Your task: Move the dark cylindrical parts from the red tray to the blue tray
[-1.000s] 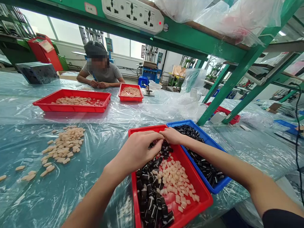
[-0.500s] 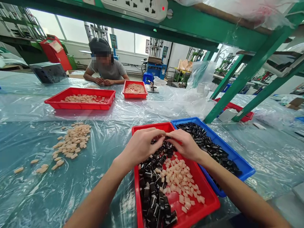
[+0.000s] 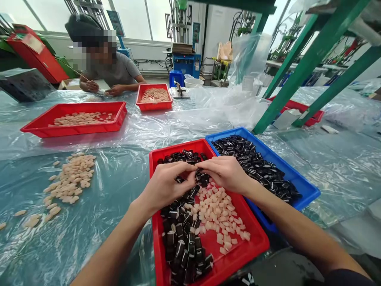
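My left hand and my right hand hang over the far part of a red plastic tray, their fingertips meeting close together. Small black-and-white cylindrical parts fill the tray's left side and far end. Pale pink pieces lie heaped in its middle and right. My fingers curl down by the black parts; whether they hold one is hidden. Beside it, under my right wrist, a blue plastic tray holds more black parts.
Loose pale pieces lie on the plastic sheet to my left. Across the table, a co-worker works behind two red trays of pale pieces. Green shelf legs stand at the right.
The view has tilted down and the overhead shelf with its power strip has left the frame. My hands stay together over the red tray, and more black parts show at its far end.
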Tool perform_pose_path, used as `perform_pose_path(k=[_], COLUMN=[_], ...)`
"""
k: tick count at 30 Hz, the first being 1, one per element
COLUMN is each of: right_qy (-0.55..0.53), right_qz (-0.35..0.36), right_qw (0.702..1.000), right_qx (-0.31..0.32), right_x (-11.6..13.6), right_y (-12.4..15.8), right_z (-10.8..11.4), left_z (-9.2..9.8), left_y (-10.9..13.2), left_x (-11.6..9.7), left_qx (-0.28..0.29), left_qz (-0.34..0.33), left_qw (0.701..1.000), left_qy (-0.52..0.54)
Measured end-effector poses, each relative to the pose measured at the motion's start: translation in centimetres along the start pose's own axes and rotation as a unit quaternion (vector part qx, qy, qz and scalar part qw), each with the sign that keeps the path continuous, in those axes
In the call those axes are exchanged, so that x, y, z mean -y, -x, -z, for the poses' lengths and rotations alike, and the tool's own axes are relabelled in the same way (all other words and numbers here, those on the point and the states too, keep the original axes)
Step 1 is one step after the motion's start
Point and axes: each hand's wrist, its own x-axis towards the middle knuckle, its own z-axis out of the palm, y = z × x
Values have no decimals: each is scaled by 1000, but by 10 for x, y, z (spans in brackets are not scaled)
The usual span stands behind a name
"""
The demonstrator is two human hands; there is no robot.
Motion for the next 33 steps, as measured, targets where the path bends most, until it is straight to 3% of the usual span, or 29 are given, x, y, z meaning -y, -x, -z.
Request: perform_pose_path(k=[6, 11, 17, 24, 28, 31, 33], right_qy=[-26, 11, 48, -18, -45, -63, -54], right_qz=[-29, -2, -3, -32, -23, -19, -59], right_qw=[999, 1000, 999, 997, 991, 987, 987], right_qx=[18, 11, 5, -68, -123, -147, -143], right_x=[-5, -3, 0, -3, 1, -2, -10], right_y=[3, 3, 3, 1, -2, -4, -4], right_z=[-1, 1, -2, -2, 1, 7, 14], left_z=[1, -1, -6, -14, -12, -10, -9], left_y=[-3, -3, -1, 0, 0, 0, 0], left_x=[-2, -4, -7, -15, -21, -24, -24], left_qx=[23, -8, -17, -133, -171, -160, -83], left_qz=[15, 33, 137, 207, 227, 233, 212], left_qw=[1000, 999, 989, 954, 932, 925, 941], left_qy=[15, 14, 52, 169, 223, 255, 252])
